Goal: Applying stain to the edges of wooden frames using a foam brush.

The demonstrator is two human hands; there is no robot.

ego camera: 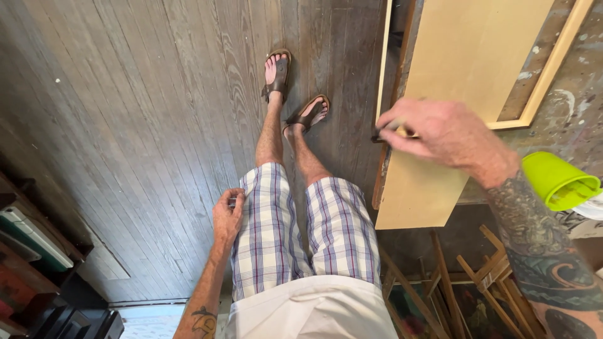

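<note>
Right hand (pixel 449 135) is reaching over the pale panel (pixel 468 63); its fingers (pixel 402 141) are pinching a small, slim tool (pixel 391 130) against the panel's left edge, roughly at mid-length; the kind of tool cannot be told, as motion blur is obscuring it. The panel is lying flat on a paint-stained tabletop (pixel 575 100), its near end overhanging the tabletop's edge; a light wooden frame (pixel 553 63) is running along its right side. Left hand (pixel 227 216) is hanging at the person's side, touching the plaid shorts (pixel 276 232); its fingers are curling loosely around something small, which is too hidden to identify. A lime-green cup (pixel 556 179) is lying tipped just beside the right forearm. The person is standing in brown sandals (pixel 278 74) on a dark plank floor (pixel 125 125); wooden easel legs (pixel 483 276) are showing below the tabletop.
</note>
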